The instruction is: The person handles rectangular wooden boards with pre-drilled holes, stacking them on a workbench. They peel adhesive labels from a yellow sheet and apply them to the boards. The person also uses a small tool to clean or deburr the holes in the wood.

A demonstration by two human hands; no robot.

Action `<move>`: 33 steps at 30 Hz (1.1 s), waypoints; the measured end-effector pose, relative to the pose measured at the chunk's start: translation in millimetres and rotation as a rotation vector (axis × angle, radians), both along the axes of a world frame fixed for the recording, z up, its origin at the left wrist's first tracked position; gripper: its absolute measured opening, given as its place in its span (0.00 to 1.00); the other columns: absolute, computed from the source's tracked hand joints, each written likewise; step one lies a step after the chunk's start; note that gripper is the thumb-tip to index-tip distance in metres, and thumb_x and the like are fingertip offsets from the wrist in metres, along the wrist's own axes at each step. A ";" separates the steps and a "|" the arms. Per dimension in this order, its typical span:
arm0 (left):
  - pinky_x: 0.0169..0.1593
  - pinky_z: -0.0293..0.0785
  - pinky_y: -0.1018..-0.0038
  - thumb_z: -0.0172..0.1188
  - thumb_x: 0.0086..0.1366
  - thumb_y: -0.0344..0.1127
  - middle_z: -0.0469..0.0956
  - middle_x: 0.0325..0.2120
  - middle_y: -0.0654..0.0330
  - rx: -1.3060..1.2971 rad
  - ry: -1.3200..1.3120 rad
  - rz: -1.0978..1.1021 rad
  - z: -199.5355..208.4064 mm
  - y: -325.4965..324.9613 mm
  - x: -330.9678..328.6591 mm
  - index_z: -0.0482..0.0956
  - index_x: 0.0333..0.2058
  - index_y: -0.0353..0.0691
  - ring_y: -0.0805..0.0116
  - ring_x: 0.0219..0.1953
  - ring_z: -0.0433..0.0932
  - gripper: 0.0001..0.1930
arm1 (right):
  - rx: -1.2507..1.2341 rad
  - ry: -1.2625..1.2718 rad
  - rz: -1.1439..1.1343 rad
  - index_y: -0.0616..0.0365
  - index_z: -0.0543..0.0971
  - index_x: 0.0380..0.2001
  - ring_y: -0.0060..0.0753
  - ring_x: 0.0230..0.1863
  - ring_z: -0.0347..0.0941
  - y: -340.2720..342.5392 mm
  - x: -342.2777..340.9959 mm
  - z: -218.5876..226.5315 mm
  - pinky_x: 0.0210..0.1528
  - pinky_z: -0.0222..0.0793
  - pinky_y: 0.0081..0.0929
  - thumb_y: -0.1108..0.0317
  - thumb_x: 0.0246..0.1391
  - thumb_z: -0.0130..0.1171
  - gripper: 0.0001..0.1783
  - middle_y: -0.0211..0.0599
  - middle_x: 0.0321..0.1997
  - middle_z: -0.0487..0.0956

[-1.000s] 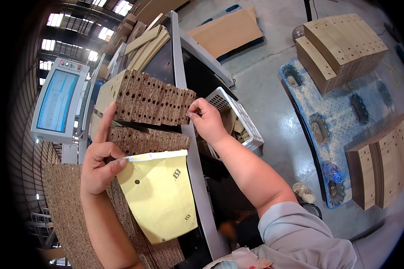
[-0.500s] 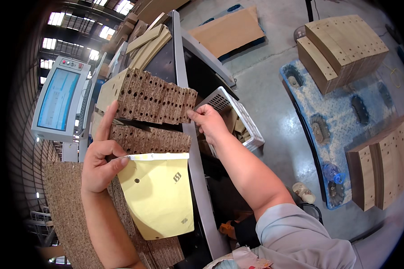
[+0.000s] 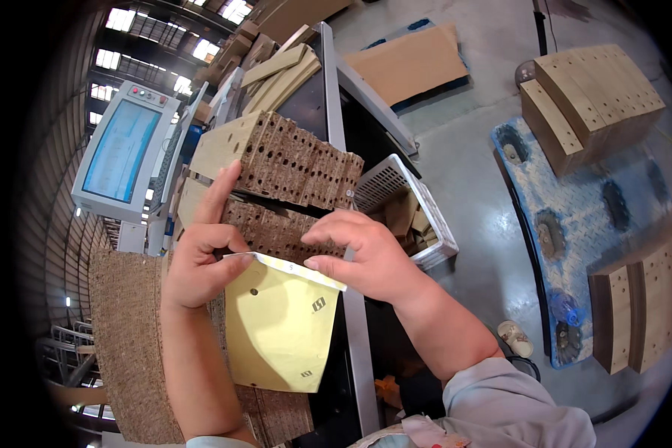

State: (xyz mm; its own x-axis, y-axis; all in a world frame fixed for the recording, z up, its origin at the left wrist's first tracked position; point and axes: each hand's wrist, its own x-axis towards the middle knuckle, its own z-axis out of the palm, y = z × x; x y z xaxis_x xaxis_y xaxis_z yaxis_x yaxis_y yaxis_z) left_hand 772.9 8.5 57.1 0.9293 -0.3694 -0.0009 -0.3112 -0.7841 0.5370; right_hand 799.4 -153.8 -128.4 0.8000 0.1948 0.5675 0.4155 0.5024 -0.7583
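A yellow sheet of backing paper [image 3: 282,325] with a narrow white strip along its top edge hangs below my hands. My left hand [image 3: 201,254] pinches the strip's left end between thumb and bent finger, its index finger stretched up against the boards. At the strip's right end is my right hand [image 3: 366,254], thumb and fingers apart; whether the thumb touches the paper I cannot tell. Beyond lie two stacks of drilled chipboard pieces, the upper stack [image 3: 299,164] and the lower stack [image 3: 272,228], partly behind my hands. A small pale round sticker [image 3: 349,193] shows on the upper stack's right corner.
A control screen [image 3: 123,149] stands at the left, beside large chipboard [image 3: 131,336]. Thin wood strips [image 3: 284,75] lie at the back. Right of the bench edge are a white crate [image 3: 433,216] of offcuts and a blue pallet [image 3: 530,201] with curved board stacks [image 3: 597,97].
My right hand has come away from the upper stack's corner, down to the sheet's strip. A pale sticker now shows at that corner. The view has shifted, moving everything rightward.
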 end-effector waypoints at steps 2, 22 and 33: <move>0.68 0.35 0.61 0.59 0.41 0.23 0.49 0.66 0.48 0.009 -0.006 -0.004 -0.1 -0.3 -0.4 0.76 0.16 0.36 0.52 0.70 0.38 0.02 | -0.004 0.022 0.028 0.58 0.79 0.34 0.39 0.40 0.72 -0.3 -2.7 3.2 0.43 0.68 0.32 0.64 0.47 0.64 0.12 0.36 0.36 0.77; 0.68 0.35 0.62 0.63 0.44 0.31 0.49 0.66 0.44 0.097 -0.047 -0.030 0.2 3.5 -0.3 0.74 0.16 0.38 0.50 0.70 0.41 0.07 | -0.064 -0.250 -0.407 0.56 0.76 0.27 0.40 0.30 0.69 21.2 -8.3 12.4 0.31 0.67 0.33 0.78 0.38 0.59 0.09 0.33 0.28 0.73; 0.68 0.35 0.61 0.61 0.43 0.28 0.50 0.66 0.45 0.104 -0.058 -0.024 -2.3 4.7 0.7 0.75 0.16 0.38 0.50 0.70 0.41 0.04 | 0.446 0.365 0.107 0.58 0.76 0.29 0.23 0.32 0.70 31.6 -2.0 -9.4 0.37 0.68 0.21 0.78 0.49 0.59 0.04 0.27 0.31 0.76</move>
